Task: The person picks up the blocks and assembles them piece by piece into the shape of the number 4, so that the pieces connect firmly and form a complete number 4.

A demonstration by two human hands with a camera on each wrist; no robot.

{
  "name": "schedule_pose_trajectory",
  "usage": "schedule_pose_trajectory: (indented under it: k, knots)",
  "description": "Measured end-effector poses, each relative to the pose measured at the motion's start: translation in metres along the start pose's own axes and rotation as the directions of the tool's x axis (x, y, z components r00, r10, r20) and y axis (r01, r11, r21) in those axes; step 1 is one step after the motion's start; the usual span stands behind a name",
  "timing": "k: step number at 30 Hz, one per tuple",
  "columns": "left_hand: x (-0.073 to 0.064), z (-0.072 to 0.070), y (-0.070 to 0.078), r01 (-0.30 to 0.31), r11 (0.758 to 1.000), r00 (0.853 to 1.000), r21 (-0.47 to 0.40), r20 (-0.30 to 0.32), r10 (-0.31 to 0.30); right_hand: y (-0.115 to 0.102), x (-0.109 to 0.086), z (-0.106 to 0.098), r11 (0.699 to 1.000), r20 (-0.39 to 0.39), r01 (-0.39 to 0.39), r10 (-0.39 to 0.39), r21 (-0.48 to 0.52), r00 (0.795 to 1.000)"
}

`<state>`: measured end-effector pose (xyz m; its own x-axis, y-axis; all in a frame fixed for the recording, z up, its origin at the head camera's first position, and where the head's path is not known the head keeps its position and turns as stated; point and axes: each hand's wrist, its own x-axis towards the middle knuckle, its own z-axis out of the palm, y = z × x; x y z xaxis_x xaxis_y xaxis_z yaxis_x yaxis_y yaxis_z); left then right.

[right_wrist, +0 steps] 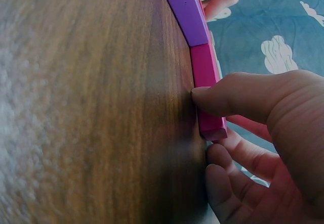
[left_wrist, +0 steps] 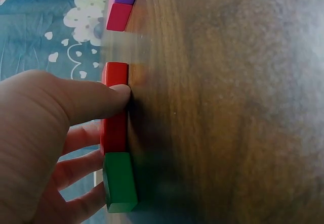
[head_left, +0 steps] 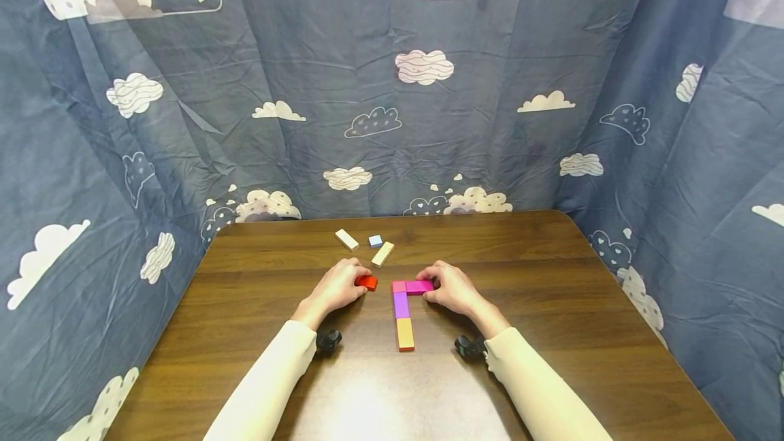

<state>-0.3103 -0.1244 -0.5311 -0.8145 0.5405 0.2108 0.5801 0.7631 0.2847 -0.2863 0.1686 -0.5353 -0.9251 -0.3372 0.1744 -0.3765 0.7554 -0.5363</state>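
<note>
My left hand (head_left: 338, 286) pinches a red block (head_left: 367, 282), thumb on the near side and fingers behind it. In the left wrist view a green block (left_wrist: 120, 181) lies end to end with the red one, fingers behind it; the head view hides it under the hand. My right hand (head_left: 454, 288) pinches a magenta block (head_left: 419, 287) lying flat on the table. Its left end meets a small pink block (head_left: 399, 286), from which a purple block (head_left: 401, 305) and an orange-topped block (head_left: 405, 333) run toward me, forming a corner.
Behind the hands lie two cream blocks, one cream block (head_left: 346, 239) at the left and another cream block (head_left: 382, 254) nearer, with a light blue block (head_left: 375, 241) between them. The wooden table (head_left: 502, 243) ends at a cloud-patterned curtain (head_left: 343, 73).
</note>
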Motion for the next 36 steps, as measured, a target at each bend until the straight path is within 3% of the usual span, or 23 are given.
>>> schedule_pose_trajectory:
  k: [29, 36]
  knots:
    - [0.0044, -0.0035, 0.004, 0.035, 0.999, 0.999, 0.023, 0.037, -0.036, 0.0009, 0.0006, -0.001, 1.0, -0.004, 0.008, -0.008, -0.003, 1.0]
    - [0.0043, -0.0016, 0.0047, 0.02, 1.0, 0.999, 0.022, 0.026, -0.021, 0.0016, 0.0002, 0.0006, 1.0, -0.001, -0.007, 0.007, -0.001, 1.0]
